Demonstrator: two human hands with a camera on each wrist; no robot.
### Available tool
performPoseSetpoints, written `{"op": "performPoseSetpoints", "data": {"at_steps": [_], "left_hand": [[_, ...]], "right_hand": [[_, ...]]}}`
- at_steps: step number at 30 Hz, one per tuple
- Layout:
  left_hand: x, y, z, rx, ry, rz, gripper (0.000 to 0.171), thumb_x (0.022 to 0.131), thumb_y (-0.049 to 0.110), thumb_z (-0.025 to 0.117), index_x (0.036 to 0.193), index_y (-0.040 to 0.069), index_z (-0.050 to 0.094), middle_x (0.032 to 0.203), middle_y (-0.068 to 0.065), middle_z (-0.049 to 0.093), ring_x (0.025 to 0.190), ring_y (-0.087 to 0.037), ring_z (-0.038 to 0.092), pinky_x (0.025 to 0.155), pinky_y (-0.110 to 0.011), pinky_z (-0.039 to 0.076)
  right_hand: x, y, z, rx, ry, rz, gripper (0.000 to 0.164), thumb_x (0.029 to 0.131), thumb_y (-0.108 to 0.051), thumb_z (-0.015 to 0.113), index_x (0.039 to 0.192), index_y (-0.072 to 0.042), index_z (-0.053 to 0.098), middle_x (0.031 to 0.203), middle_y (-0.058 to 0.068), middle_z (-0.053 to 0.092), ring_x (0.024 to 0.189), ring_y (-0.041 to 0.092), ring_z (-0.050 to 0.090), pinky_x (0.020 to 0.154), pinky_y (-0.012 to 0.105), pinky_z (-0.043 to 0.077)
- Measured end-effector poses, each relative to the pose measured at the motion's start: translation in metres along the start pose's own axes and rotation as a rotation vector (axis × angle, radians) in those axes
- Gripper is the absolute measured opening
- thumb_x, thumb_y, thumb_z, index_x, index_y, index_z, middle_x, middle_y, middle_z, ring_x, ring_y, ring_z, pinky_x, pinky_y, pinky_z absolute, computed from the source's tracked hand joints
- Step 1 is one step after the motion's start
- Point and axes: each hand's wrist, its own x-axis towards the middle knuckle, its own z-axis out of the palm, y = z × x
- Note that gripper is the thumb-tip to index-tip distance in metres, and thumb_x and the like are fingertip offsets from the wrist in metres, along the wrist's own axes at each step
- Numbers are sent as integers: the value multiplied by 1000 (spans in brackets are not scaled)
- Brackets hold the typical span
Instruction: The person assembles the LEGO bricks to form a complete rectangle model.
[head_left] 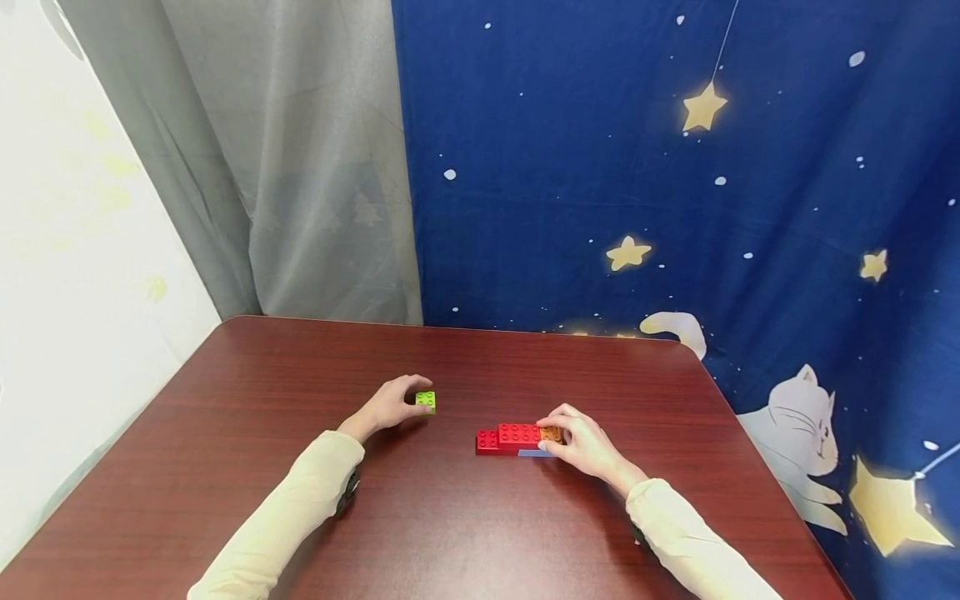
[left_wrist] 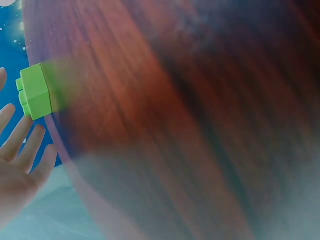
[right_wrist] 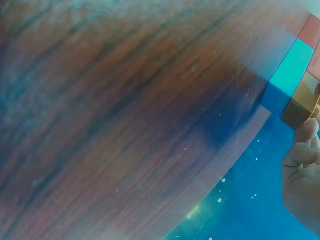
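My left hand (head_left: 387,405) is beside a bright green building brick (head_left: 425,400) with studs on top. In the left wrist view its fingers are spread near the green brick (left_wrist: 37,91), which sits on the table. My right hand (head_left: 587,444) pinches an orange brick (head_left: 551,433) at the right end of a low brick assembly. A long red brick (head_left: 519,435) lies beside the orange one in the upper layer. Below are another red brick (head_left: 487,442) and a blue brick (head_left: 531,453). The right fingers partly hide the orange brick in the head view.
The bricks are on a dark reddish-brown wooden table (head_left: 420,533) with rounded far corners. Behind it hang a grey curtain (head_left: 330,167) and a blue curtain (head_left: 555,167) printed with stars and a white cat. A pale wall or curtain (head_left: 82,250) stands at the left.
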Motion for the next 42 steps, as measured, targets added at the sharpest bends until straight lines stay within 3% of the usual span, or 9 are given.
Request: {"op": "performPoseSetpoints", "data": {"at_steps": [9,23,33,42], "left_hand": [[3,-3,4,20,-8,3,42,76,16,68,112,-1,55,103,-11,58,89,-23,53,79,-39,40],[6,-3,9,104,-25,-11,41,73,4,68,112,1,55,104,-11,57,91,-24,52,79,-39,40],[6,1,8,87,-30,-46,37,74,5,67,110,2,57,101,-9,57,88,-22,50,78,-38,39],[5,3,11,67,-38,6,38,74,7,67,109,0,58,101,-10,57,87,-21,51,75,-36,41]], "right_hand": [[-1,1,1,3,-1,4,30,72,-25,74,100,-17,66,88,-13,50,60,7,43,51,21,37],[-1,2,1,8,8,-10,29,72,-24,73,99,-17,66,88,-11,51,58,6,42,50,21,37],[0,1,1,21,-2,5,29,72,-25,73,100,-18,66,88,-12,50,59,6,42,51,21,37],[0,-1,-1,27,-10,11,30,73,-24,73,100,-16,66,88,-11,50,59,7,43,51,21,37]]}}
